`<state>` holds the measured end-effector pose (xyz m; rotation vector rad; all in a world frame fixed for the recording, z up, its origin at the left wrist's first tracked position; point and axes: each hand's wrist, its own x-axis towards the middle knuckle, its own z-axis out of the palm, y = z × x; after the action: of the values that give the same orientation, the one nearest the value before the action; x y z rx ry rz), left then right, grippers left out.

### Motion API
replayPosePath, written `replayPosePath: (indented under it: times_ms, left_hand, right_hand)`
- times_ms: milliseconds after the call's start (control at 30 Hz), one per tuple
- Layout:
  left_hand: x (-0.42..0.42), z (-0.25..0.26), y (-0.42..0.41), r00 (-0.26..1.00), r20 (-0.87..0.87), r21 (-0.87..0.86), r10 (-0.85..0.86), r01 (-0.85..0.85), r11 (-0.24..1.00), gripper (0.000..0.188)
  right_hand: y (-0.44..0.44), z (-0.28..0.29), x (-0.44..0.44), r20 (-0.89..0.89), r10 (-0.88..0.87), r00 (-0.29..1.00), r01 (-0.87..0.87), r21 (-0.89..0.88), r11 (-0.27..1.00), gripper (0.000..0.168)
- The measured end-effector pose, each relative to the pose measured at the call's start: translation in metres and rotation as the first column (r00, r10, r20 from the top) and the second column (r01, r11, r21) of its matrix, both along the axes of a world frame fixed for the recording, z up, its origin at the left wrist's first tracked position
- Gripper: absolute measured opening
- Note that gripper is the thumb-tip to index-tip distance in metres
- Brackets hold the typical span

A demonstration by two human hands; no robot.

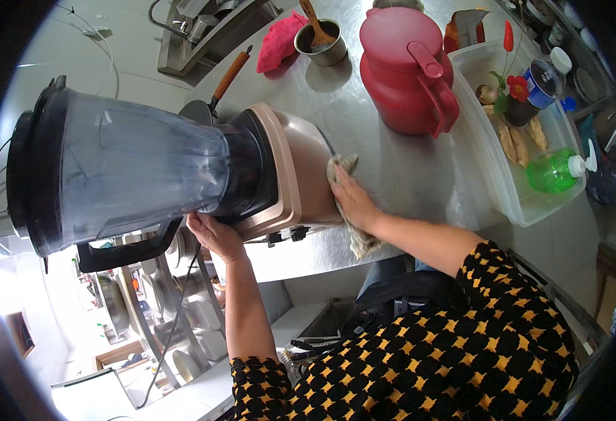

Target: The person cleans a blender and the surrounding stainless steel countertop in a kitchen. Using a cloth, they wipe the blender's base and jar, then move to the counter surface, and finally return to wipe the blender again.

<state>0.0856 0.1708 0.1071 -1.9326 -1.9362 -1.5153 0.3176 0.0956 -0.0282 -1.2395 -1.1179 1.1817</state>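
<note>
A countertop blender stands on the steel table at the left, its clear jug (144,158) topped by a black lid (42,168) and seated on a beige-pink motor base (305,152). My left hand (214,236) touches the lower jug near the foot of the black handle (129,252); its fingertips are partly hidden. Against the right side of the base, my right hand (358,202) presses a crumpled, worn cloth (363,244). One end of the cloth sticks out past my fingers and the other hangs below my palm. Two black knobs (287,236) show on the base's front.
A red thermos jug (405,73) stands beyond my right hand. Right of it, a translucent plastic bin (516,194) holds a green pump bottle (552,171) and a dark drink bottle (531,92). Farther back are a metal cup (334,55) with a brush, a pink cloth (281,42) and a wooden-handled pan (198,111).
</note>
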Motion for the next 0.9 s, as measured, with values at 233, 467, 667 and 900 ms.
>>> replayPosePath:
  times_ms: [233, 467, 667, 900]
  left_hand:
    - [0.005, 0.003, -0.001, 0.999, 0.044, -0.002, -0.026, 0.026, 1.0, 0.029]
    - [-0.005, -0.006, 0.006, 0.991, 0.117, 0.011, -0.066, 0.065, 0.998, 0.029]
    - [0.005, 0.002, 0.004, 0.967, 0.196, 0.034, -0.161, 0.158, 0.987, 0.036]
    - [-0.019, -0.012, 0.014, 0.949, 0.214, 0.097, -0.23, 0.214, 0.972, 0.039]
  right_hand:
    - [-0.033, 0.015, -0.002, -0.062, 0.006, 0.998, -0.005, 0.025, 1.0, 0.048]
    - [0.029, 0.112, -0.011, -0.236, -0.078, 0.969, 0.166, 0.379, 0.91, 0.05]
    - [0.089, 0.014, -0.003, 0.029, -0.301, 0.953, 0.292, 0.167, 0.942, 0.038]
    - [-0.013, 0.023, 0.021, 0.6, 0.031, 0.799, -0.074, 0.047, 0.996, 0.027]
